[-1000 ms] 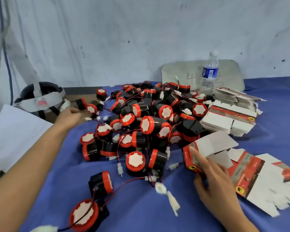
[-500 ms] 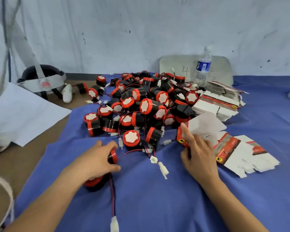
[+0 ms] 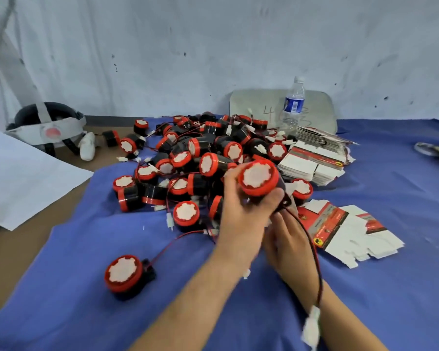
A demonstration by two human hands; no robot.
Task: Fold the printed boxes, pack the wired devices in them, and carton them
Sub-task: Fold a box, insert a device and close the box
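Note:
My left hand (image 3: 241, 214) grips a black wired device (image 3: 257, 177) with a red rim and white face, raised above the blue cloth. Its red and black wire (image 3: 312, 247) drapes over my right wrist and ends in a white plug (image 3: 312, 323). My right hand (image 3: 288, 240) sits just under the left one and is mostly covered by it. It holds the folded printed box, of which only a pale sliver (image 3: 292, 202) shows beside the device.
A big pile of devices (image 3: 200, 160) fills the cloth's (image 3: 86, 300) middle, and one loose device (image 3: 123, 273) lies near left. Flat box blanks (image 3: 340, 231) and a stack of them (image 3: 312, 165) lie right. A water bottle (image 3: 293, 105), headgear (image 3: 46, 127) and white sheet (image 3: 18, 178) stand around.
My left hand lifted a device off the cloth and carried it right, over my right hand and the box. Its wire now trails across my right wrist.

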